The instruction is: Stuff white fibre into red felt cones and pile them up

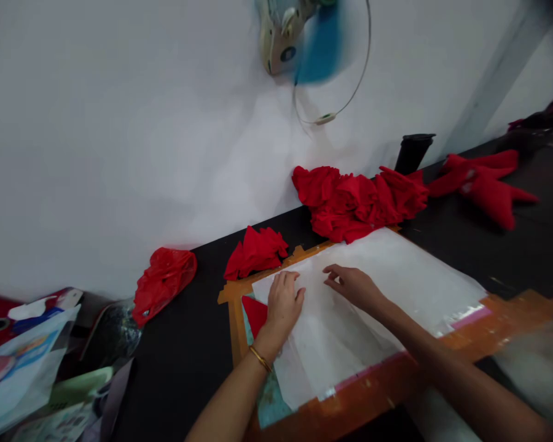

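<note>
My left hand (284, 302) rests on the left part of a white translucent sheet (410, 276), thumb apart from its fingers. Beside it, a piece of red fabric (255, 314) shows past the sheet's left edge, over a light blue surface (271, 396); how much lies under the sheet is hidden. Slightly above the sheet's middle, my right hand (356, 286) has bent fingers with a gap between thumb and forefinger, and nothing shows in it. A gold bangle (260, 359) circles my left wrist.
Behind the sheet lie a small heap of red fabric (255, 250) and a larger heap (359, 199). More red fabric (483, 184) lies right, near a black cup (415, 152). Brown tape (373, 399) borders the sheet. A red plastic bag (166, 279) lies left; a fan (281, 43) hangs above.
</note>
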The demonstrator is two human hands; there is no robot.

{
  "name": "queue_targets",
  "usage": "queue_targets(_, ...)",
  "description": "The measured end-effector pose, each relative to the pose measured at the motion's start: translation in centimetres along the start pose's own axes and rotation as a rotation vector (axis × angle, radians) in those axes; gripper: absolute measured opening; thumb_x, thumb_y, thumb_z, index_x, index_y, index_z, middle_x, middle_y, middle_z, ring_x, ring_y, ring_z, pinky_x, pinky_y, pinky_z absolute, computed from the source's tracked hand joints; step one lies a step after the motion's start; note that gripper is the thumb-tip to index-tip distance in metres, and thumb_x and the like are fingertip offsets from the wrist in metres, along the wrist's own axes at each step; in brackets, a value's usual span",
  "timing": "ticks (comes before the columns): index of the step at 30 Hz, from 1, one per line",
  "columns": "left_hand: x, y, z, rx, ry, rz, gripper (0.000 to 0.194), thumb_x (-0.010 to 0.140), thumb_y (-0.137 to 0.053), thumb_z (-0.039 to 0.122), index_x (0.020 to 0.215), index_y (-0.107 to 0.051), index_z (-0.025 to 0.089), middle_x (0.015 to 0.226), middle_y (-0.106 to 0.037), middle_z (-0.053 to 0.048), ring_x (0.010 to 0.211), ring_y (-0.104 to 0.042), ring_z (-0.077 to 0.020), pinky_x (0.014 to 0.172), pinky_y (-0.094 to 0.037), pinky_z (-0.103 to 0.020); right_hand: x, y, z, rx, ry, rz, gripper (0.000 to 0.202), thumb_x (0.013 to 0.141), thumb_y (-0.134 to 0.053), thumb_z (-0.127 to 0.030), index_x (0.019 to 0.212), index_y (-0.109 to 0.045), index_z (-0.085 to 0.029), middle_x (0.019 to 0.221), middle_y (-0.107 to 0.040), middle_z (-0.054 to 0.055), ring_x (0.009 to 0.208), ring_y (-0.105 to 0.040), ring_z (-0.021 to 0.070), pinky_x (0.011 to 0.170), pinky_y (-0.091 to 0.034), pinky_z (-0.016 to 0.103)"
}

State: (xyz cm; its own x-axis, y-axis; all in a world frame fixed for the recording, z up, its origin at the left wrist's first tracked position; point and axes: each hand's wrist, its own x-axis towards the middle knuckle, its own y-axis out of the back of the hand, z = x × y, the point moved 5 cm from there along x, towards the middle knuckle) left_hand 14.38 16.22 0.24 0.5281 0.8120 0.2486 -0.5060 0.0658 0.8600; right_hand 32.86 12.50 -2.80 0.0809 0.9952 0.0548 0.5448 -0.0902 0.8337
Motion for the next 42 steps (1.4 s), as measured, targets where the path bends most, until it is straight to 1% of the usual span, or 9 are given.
queue_targets(4,0.5,-2.0,0.8,0.039,-0.025,-0.064,0.014,0.088,-0.056,0.018,0.098,-0.064,0.018,0.097,-0.065,-0.007,0.096,-0.056,-0.0223,0.088,-0.045,-0.036,0.7,-0.9,-1.9,-0.012,0.046,-0.018,0.035,0.089,-0.053,-0.026,0.123,-0.06,-0.028,0.096,-0.074,0.001,0.084,-0.068,0.0186,0.071,-0.046,0.026)
queue_targets(8,0.6,-2.2,-0.1,0.048,-0.029,-0.073,0.014,0.089,-0.054,0.016,0.082,-0.066,0.018,0.086,-0.067,-0.006,0.088,-0.057,-0.0207,0.085,-0.045,-0.035,1.2,-1.4,-2.2,-0.04,0.058,-0.024,0.021,0.09,-0.05,-0.023,0.091,-0.071,-0.023,0.093,-0.075,0.005,0.086,-0.067,0.021,0.072,-0.045,0.027)
queue_targets(13,0.1,0.0,-1.8,0.071,0.01,-0.012,0.019,0.091,-0.049,0.015,0.095,-0.067,0.019,0.097,-0.067,-0.007,0.098,-0.055,-0.0229,0.093,-0.043,-0.04,1.0,-0.4,-0.1,-0.011,-0.004,0.038,0.023,0.09,-0.049,-0.026,0.093,-0.07,-0.02,0.09,-0.074,0.008,0.081,-0.067,0.0241,0.068,-0.047,0.031)
queue_targets(17,-0.7,0.5,0.1,-0.008,-0.063,0.057,0.026,0.092,-0.049,0.018,0.116,-0.059,0.02,0.114,-0.061,-0.008,0.109,-0.051,-0.023,0.099,-0.04,-0.039,1.0,0.3,0.8,0.093,0.042,0.082,0.029,0.093,-0.047,-0.031,0.117,-0.062,-0.024,0.097,-0.074,0.003,0.075,-0.068,0.0176,0.071,-0.051,0.027)
queue_targets(21,-1.0,-1.7,3.2,-0.016,-0.178,-0.04,0.034,0.088,-0.059,0.027,0.122,-0.057,0.022,0.119,-0.058,-0.007,0.108,-0.049,-0.0242,0.094,-0.042,-0.039,1.4,1.1,1.6,0.091,0.036,0.183,0.032,0.092,-0.046,-0.026,0.122,-0.058,-0.022,0.119,-0.066,0.008,0.079,-0.066,0.0173,0.081,-0.051,0.031)
queue_targets(24,-0.4,-3.8,3.8,0.094,-0.169,-0.148,0.036,0.086,-0.062,0.028,0.121,-0.059,0.022,0.119,-0.059,-0.008,0.108,-0.049,-0.0264,0.09,-0.042,-0.04,1.7,0.1,1.2,-0.053,0.052,0.122,0.048,0.087,-0.055,-0.024,0.134,-0.05,-0.022,0.132,-0.057,0.01,0.089,-0.065,0.0184,0.08,-0.05,0.03)
queue_targets(29,0.1,-4.6,2.0,0.159,-0.123,-0.207,0.015,0.09,-0.054,0.02,0.087,-0.069,0.018,0.092,-0.066,-0.008,0.096,-0.054,-0.0249,0.087,-0.042,-0.039,2.1,-1.6,1.0,-0.197,0.043,0.023,0.027,0.086,-0.051,-0.015,0.107,-0.067,-0.022,0.105,-0.067,0.005,0.088,-0.065,0.0171,0.071,-0.046,0.023)
queue_targets(37,-1.3,-3.0,0.9,0.171,-0.127,-0.203,0.02,0.093,-0.05,0.022,0.087,-0.069,0.02,0.092,-0.068,-0.006,0.095,-0.052,-0.0241,0.087,-0.041,-0.04,3.5,3.4,6.6,-0.371,-0.07,0.147,0.027,0.09,-0.046,-0.014,0.107,-0.066,-0.015,0.109,-0.065,0.014,0.095,-0.062,0.0243,0.076,-0.046,0.031)
queue_targets(42,-2.6,-0.9,1.2,0.063,-0.215,-0.092,0.023,0.09,-0.055,0.02,0.111,-0.064,0.02,0.108,-0.066,-0.006,0.104,-0.05,-0.0234,0.095,-0.041,-0.041,1.9,5.4,5.4,-0.455,0.04,0.228,0.039,0.085,-0.061,-0.024,0.123,-0.059,-0.015,0.134,-0.055,0.018,0.115,-0.052,0.0368,0.089,-0.044,0.049)
